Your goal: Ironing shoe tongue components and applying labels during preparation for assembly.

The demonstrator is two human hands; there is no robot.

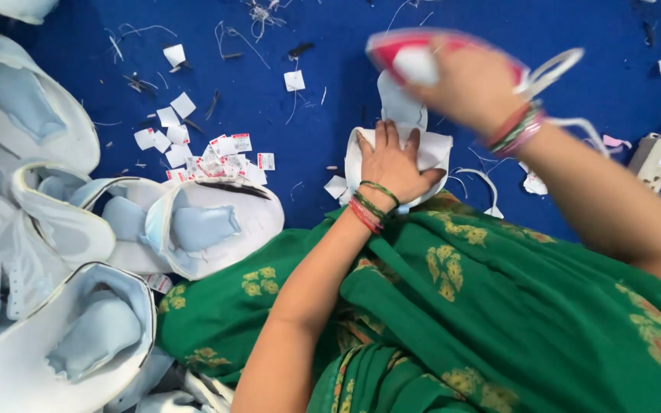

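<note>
Left hand [393, 164] presses flat on the white piece [430, 149]; right grip [453, 76] clamps a blurred red-white tool [411, 57] above it, risking striking the fingers [388, 138].

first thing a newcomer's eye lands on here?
Probably the blurred right hand raised at top centre, gripping a red-and-white tool, above the left hand pressed flat on a white fabric piece on the blue floor. Next, the heap of white shoe uppers with pale blue linings along the left edge, and the small paper tags scattered beside it.
</note>
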